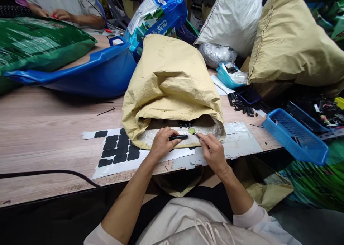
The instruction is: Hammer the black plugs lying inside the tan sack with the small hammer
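At the mouth of a tan woven sack point(174, 69), my left hand point(163, 141) is closed around a short black tube point(178, 137), pen-like in shape, which points right. Opposite it, my right hand point(213, 150) pinches a thin dark stick with a round yellow-green head point(191, 130), held close to the tube's end without clearly touching it. Several small black pieces point(185, 124) lie inside the sack's open mouth, partly in shadow. Under the sack's left edge is a white sheet of black rounded-square stickers point(116, 148).
A blue basin point(107, 72) and green sack point(40, 40) stand left. On the right are a blue basket point(295, 135), loose black tubes point(243, 107) and another tan sack point(292, 40). A cable point(53, 173) crosses the front left. Another person's hands point(60, 15) show far left.
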{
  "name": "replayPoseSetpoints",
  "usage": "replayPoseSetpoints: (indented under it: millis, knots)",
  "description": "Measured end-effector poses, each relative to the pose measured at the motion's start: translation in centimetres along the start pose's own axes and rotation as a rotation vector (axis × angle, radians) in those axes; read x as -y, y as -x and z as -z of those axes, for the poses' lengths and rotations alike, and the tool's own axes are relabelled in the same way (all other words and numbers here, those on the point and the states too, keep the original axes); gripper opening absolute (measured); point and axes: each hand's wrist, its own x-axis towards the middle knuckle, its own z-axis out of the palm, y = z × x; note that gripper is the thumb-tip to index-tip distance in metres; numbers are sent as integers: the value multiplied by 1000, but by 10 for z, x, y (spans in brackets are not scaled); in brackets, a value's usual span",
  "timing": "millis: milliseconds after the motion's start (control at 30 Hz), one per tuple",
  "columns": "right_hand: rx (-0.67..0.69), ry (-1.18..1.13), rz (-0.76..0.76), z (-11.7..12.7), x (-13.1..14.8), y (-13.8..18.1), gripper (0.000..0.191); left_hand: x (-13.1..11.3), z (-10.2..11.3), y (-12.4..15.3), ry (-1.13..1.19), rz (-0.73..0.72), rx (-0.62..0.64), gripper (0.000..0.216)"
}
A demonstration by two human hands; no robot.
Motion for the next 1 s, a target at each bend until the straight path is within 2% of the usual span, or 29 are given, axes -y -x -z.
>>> replayPoseSetpoints:
  millis: [167,267,467,600,667,733,800,867,900,1000]
  knots:
    - [-37,377,20,7,-25,-4,30,-2,-2,1,-52,-12,-22,17]
    - [-54,512,45,3,-34,-1,28,0,-4,2,-69,-32,-17,19]
    - [-94,527,64,-4,-33,4,25,-1,-1,1,-49,-53,-14,14]
    - [-94,526,63,-4,-33,4,25,-26,8,16,144,-51,-56,18]
    - [-95,526,66,-3,-33,4,25,-45,12,35,306,-43,31,22]
    - [-99,529,76,-3,-33,4,24,-59,12,60,449,-44,240,23]
    - [-105,532,84,-4,-34,4,23,-64,3,85,512,-33,470,22]
    - [-109,534,87,-4,-33,4,24,-56,-14,108,482,38,619,21]
    - [-109,534,86,-4,-33,4,24,-48,-26,116,440,106,652,21]
    - [-110,532,83,-4,-33,4,24,-19,-59,129,247,367,644,31]
